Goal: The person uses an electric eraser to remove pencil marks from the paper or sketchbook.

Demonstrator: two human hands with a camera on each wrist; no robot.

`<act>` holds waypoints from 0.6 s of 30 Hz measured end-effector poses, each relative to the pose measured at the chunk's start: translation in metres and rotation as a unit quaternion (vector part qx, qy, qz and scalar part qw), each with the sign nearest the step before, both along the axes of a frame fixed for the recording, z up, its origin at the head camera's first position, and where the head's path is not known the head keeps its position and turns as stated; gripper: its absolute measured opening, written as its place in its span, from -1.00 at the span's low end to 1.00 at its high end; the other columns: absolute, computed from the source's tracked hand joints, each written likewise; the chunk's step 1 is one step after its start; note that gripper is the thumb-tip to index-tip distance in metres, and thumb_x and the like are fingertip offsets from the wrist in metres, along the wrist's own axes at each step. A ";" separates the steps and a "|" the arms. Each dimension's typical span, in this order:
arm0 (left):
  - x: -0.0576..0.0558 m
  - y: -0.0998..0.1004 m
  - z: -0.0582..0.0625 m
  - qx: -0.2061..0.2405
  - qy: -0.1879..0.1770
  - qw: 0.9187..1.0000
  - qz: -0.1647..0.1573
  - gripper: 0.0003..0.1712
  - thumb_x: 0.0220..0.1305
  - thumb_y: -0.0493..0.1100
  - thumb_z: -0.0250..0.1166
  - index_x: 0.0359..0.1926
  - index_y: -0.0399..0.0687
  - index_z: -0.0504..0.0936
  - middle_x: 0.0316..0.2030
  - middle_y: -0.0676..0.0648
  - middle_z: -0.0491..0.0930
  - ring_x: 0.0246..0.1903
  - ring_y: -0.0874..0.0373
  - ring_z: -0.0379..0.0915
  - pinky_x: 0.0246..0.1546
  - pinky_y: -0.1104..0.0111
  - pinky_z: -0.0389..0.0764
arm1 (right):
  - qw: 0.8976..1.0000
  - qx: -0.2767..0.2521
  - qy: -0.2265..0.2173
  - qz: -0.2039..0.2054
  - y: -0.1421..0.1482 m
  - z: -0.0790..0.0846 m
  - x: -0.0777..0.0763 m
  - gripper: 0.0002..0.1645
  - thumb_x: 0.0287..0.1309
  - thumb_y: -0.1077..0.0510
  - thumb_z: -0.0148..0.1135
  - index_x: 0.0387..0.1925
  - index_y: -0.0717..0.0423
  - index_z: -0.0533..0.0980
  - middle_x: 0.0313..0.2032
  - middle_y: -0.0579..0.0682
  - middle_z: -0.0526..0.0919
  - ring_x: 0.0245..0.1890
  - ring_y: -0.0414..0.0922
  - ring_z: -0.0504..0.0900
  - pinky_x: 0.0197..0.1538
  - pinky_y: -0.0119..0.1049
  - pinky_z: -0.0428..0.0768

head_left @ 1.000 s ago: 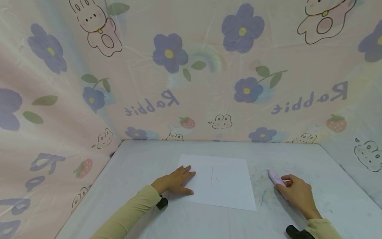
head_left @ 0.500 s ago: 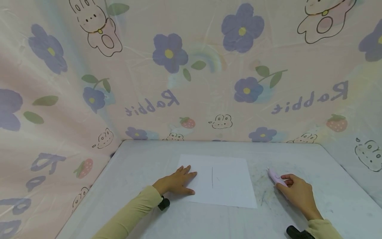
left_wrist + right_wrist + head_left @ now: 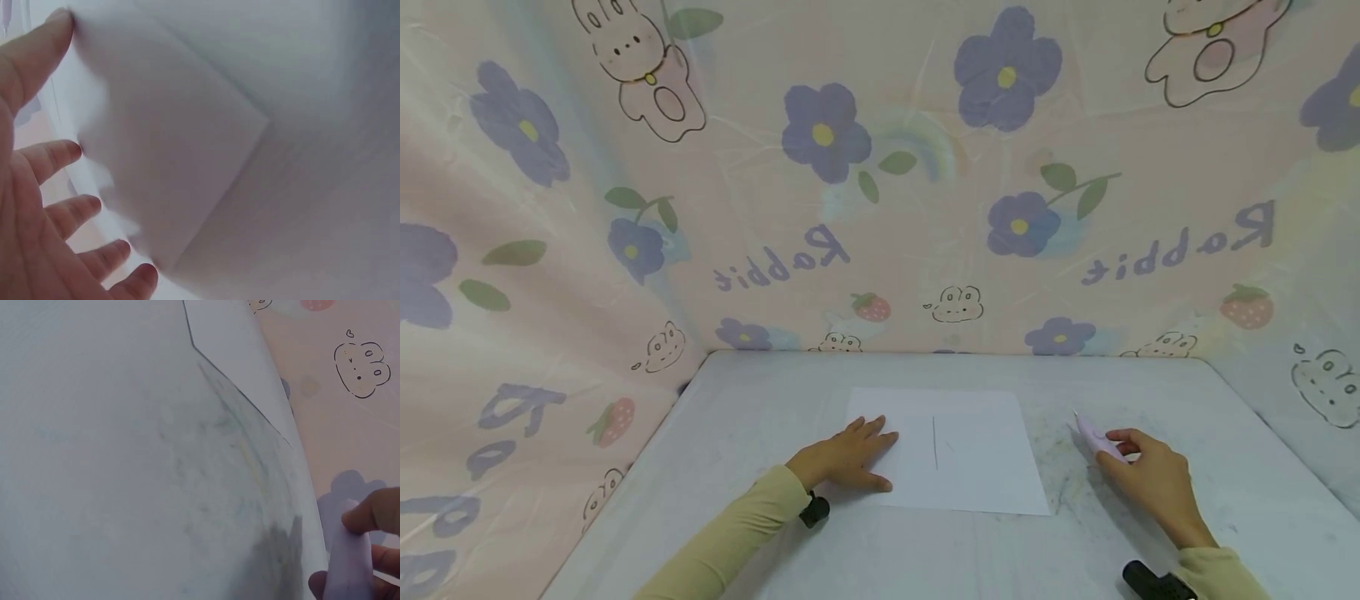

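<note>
Paper (image 3: 988,479) on counter (image 3: 760,392) has been turned slightly under spread left hand (image 3: 847,458), re-angling its dark line (image 3: 935,443); at right, lavender pen-like tool (image 3: 1099,437) is pinched by right hand (image 3: 1153,483).

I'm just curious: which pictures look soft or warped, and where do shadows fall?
Head view: fairly sharp, with a soft shadow on the table below the right hand; left wrist view: soft, low contrast, the paper shaded near the fingertips of the left hand; right wrist view: dark shadow left of the lilac tool, table edge bowed, perhaps lens distortion.
</note>
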State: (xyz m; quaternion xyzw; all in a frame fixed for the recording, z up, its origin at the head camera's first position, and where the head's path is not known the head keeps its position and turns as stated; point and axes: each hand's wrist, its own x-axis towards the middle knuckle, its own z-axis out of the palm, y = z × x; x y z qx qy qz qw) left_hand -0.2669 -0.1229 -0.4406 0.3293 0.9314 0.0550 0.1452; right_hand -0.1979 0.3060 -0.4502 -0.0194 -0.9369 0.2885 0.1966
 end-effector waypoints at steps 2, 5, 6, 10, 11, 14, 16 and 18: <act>-0.001 -0.001 0.001 -0.003 0.002 1.000 -0.006 -0.05 0.22 0.34 0.22 0.49 0.03 0.16 0.48 -0.18 -0.04 0.42 -0.24 -0.15 0.32 -0.02 0.11 | 1.000 -0.003 -0.001 0.000 0.000 0.000 0.000 -0.59 0.03 0.12 0.37 -0.14 0.34 0.59 -0.39 0.12 0.66 -0.49 -0.07 0.58 -0.47 -0.22 0.43; -0.003 -0.002 0.003 0.003 0.000 1.000 -0.016 -0.06 0.21 0.33 0.24 0.48 0.04 0.18 0.48 -0.16 -0.03 0.43 -0.18 -0.15 0.33 0.01 0.10 | 1.000 -0.008 -0.006 0.000 0.001 0.000 0.000 -0.57 0.03 0.10 0.38 -0.13 0.35 0.59 -0.39 0.12 0.65 -0.50 -0.06 0.60 -0.47 -0.22 0.44; -0.003 -0.003 0.004 0.004 -0.001 1.000 -0.020 -0.06 0.21 0.32 0.25 0.48 0.04 0.18 0.48 -0.15 -0.02 0.44 -0.17 -0.15 0.33 0.02 0.10 | 1.000 -0.008 -0.007 0.001 0.001 0.000 0.000 -0.56 0.04 0.10 0.39 -0.13 0.35 0.59 -0.39 0.12 0.65 -0.50 -0.05 0.61 -0.47 -0.22 0.45; -0.002 -0.005 0.005 0.009 -0.005 0.999 -0.032 -0.06 0.19 0.30 0.29 0.47 0.03 0.19 0.48 -0.14 0.00 0.44 -0.13 -0.12 0.33 0.04 0.11 | 1.000 -0.007 -0.004 0.006 0.003 0.000 -0.001 -0.55 0.05 0.10 0.38 -0.11 0.36 0.59 -0.38 0.12 0.66 -0.47 0.02 0.65 -0.45 -0.20 0.47; -0.002 -0.006 0.005 0.009 -0.007 0.999 -0.032 -0.05 0.19 0.29 0.29 0.48 0.03 0.19 0.48 -0.13 0.00 0.43 -0.12 -0.11 0.33 0.04 0.11 | 1.000 -0.007 -0.004 0.008 0.003 0.000 -0.002 -0.55 0.05 0.10 0.38 -0.11 0.37 0.59 -0.37 0.13 0.66 -0.46 0.04 0.65 -0.45 -0.20 0.47; 0.000 -0.006 0.005 0.008 -0.012 0.999 -0.031 -0.04 0.18 0.30 0.30 0.48 0.05 0.18 0.48 -0.12 0.00 0.44 -0.10 -0.11 0.34 0.06 0.11 | 1.000 -0.008 -0.007 0.011 0.003 0.001 -0.002 -0.54 0.06 0.10 0.37 -0.10 0.40 0.59 -0.35 0.16 0.66 -0.44 0.08 0.67 -0.46 -0.19 0.48; 0.000 -0.006 0.004 0.009 -0.013 0.999 -0.031 -0.04 0.17 0.31 0.30 0.48 0.06 0.18 0.48 -0.12 0.00 0.44 -0.10 -0.10 0.34 0.08 0.11 | 1.000 -0.006 -0.006 0.013 0.002 0.002 -0.002 -0.54 0.05 0.10 0.37 -0.11 0.40 0.59 -0.35 0.17 0.67 -0.43 0.08 0.67 -0.46 -0.20 0.48; 0.000 -0.006 0.004 0.010 -0.015 0.999 -0.029 -0.03 0.17 0.30 0.30 0.48 0.06 0.18 0.48 -0.11 -0.01 0.44 -0.09 -0.11 0.34 0.08 0.11 | 1.000 -0.004 -0.005 0.016 0.001 0.003 -0.002 -0.54 0.04 0.11 0.37 -0.11 0.40 0.60 -0.34 0.18 0.67 -0.44 0.06 0.67 -0.47 -0.22 0.48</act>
